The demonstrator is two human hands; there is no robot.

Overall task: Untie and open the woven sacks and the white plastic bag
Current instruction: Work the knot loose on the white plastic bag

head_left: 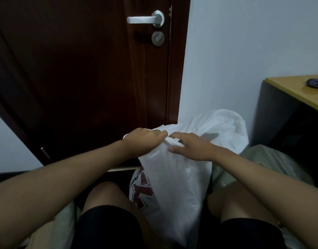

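Our left hand (143,141) grips the soft, slippery bag (174,186) at its knot (172,141), right hand (190,148) fingers loosely apart on it.

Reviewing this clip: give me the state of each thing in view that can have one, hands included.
white plastic bag: upright between the knees, top gathered shut.
left hand: grips the bag's gathered top.
right hand: fingers on the bag's top; the grip itself is hidden.
second white bag: behind the first, crumpled; cannot tell whether open or tied.
door: closed, handle level.
desk: small dark object lying on it.
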